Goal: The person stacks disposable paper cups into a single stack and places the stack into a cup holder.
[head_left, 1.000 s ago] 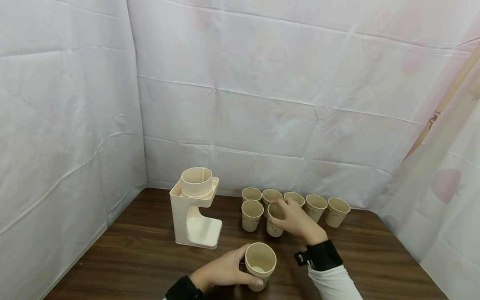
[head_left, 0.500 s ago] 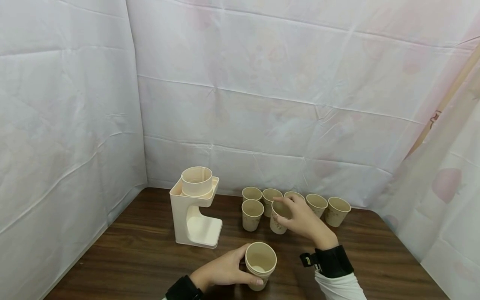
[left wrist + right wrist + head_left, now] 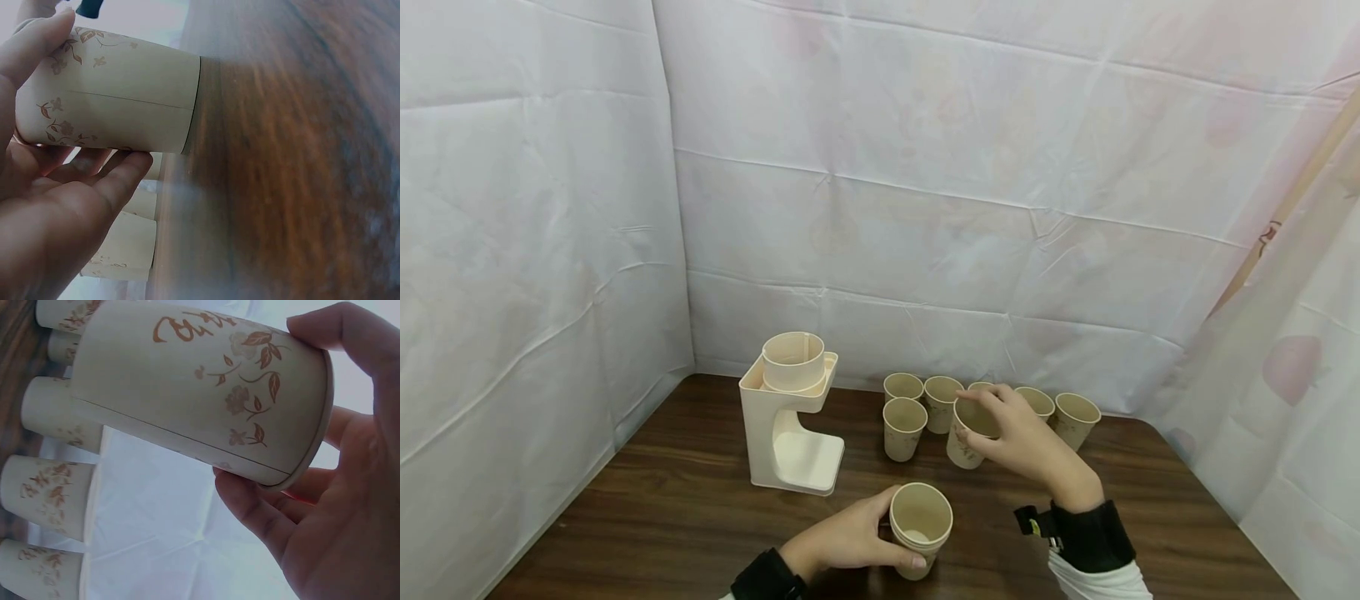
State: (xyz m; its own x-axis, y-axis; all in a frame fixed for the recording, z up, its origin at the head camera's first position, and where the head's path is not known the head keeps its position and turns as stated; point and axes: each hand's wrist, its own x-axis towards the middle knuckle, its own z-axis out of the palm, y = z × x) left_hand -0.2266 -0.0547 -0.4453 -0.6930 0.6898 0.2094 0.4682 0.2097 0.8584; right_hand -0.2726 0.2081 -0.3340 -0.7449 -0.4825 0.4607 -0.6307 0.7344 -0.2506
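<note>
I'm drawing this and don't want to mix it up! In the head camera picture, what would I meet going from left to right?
Cream stand, nested cups in left hand, flowered cup in right hand, rightmost cup.

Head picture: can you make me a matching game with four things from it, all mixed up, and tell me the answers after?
1. left grip
2. right grip
3. stand
4. table

A. dark brown
B. holding stacked cups, closer to the camera
C. cream
D. holding one cup, farther from the camera

Right pairs: 1-B, 2-D, 3-C, 4-A.
</note>
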